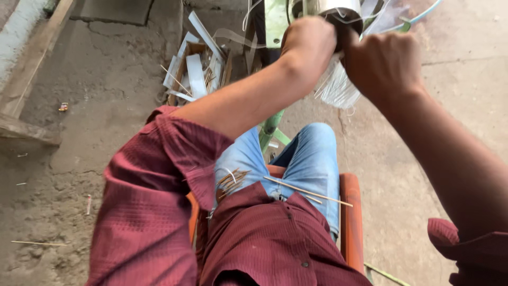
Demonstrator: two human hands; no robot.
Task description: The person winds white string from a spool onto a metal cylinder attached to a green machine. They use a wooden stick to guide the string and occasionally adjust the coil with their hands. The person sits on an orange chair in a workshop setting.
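Upper centre of frame: green machine frame [273,24] with metal drum [338,9]. Left hand [308,45] fisted against the drum; contents hidden. Right hand [382,64] closed around pale thin strips [338,87], upper right-centre. Strips judged light, springy, splintery; best gripped as a bunch near the middle.

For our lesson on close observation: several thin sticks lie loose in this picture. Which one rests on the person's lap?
The long pale stick, lying slantwise across the blue jeans. The other sticks lie on the dirt floor.
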